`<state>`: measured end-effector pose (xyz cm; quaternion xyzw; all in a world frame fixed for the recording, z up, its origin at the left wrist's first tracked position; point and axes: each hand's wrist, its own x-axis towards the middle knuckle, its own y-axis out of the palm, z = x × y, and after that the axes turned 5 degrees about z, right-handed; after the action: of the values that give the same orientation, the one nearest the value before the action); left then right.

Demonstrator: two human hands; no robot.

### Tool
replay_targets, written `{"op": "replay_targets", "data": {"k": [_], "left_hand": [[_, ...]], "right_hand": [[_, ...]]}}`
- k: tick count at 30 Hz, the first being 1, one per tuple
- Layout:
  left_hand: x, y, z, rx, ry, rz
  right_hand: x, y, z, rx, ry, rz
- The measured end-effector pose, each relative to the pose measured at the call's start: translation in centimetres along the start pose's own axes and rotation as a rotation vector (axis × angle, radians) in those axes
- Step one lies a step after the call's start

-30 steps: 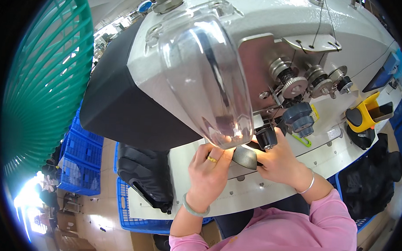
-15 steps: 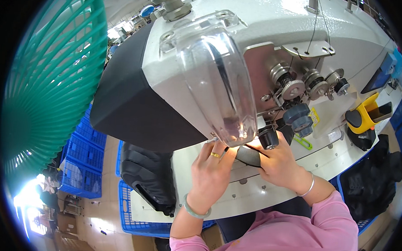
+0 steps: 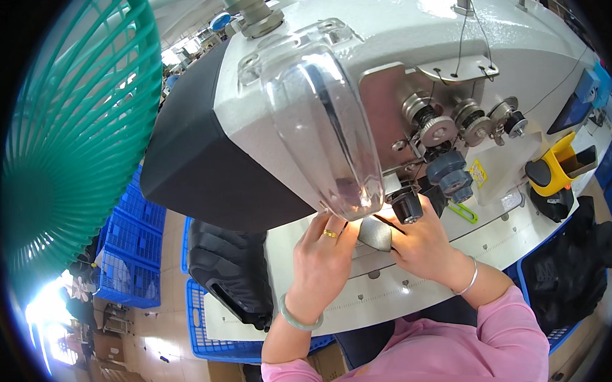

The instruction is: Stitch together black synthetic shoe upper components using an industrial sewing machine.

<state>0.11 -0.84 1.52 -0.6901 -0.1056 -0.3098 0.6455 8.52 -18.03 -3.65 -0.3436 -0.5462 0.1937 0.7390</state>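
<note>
Under the head of a white industrial sewing machine [image 3: 385,39], both hands are at a small piece of grey and black textured fabric [image 3: 376,234]. My left hand [image 3: 322,262], with a gold ring and a pale bangle, is closed at the fabric's left side. Its fingertips go out of sight behind the clear plastic guard [image 3: 315,124]. On the right, my right hand [image 3: 424,243] grips the fabric's edge, thumb toward the grey patch and fingers partly behind a dark knob [image 3: 407,207]. The needle area is lit but hidden from view.
Left of the machine stands a green fan guard [image 3: 72,129], close by. Black shoe-like pieces [image 3: 230,266] lie at the table's left edge; more fill a blue crate [image 3: 562,281] at right. A yellow holder [image 3: 556,169] and a green tool [image 3: 463,212] sit on the table.
The grey patch between my hands now looks lighter and a little turned. Both hands stay in nearly the same place on the fabric. The whole view has shifted slightly.
</note>
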Motion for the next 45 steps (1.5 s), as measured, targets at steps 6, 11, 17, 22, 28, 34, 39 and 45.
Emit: {"op": "replay_targets", "data": {"k": [6,11,17,22,28,34,39,45], "left_hand": [[-0.4,0.3,-0.2,0.07,0.053,-0.115],[0.0,0.9,0.4,-0.261,-0.173,-0.212],[1.0,2.3,-0.3,-0.26,-0.253,-0.395],[-1.0,1.0,0.8,-0.111,0.002,-0.124],[-1.1,0.8,-0.1,-0.057,-0.014,-0.143],[-0.8,0.9,0.0,-0.07,-0.009,-0.14],[-0.6,0.6,0.2,-0.06,-0.002,-0.126],[-0.7,0.6,-0.5,0.024,-0.024,-0.074]], "right_hand": [[0.4,-0.2,0.4,0.037,0.052,0.029],[2.2,0.0,-0.1,0.247,0.032,-0.081],[1.9,-0.4,-0.8,0.275,-0.036,-0.046],[1.2,-1.3,-1.2,0.207,-0.059,0.1],[0.5,-1.6,-0.7,0.095,-0.038,0.127],[0.2,-1.2,-0.6,0.066,-0.037,0.088],[0.5,-0.9,-0.5,0.011,-0.11,-0.007],[0.6,-0.8,-0.5,0.039,-0.082,-0.035]]}}
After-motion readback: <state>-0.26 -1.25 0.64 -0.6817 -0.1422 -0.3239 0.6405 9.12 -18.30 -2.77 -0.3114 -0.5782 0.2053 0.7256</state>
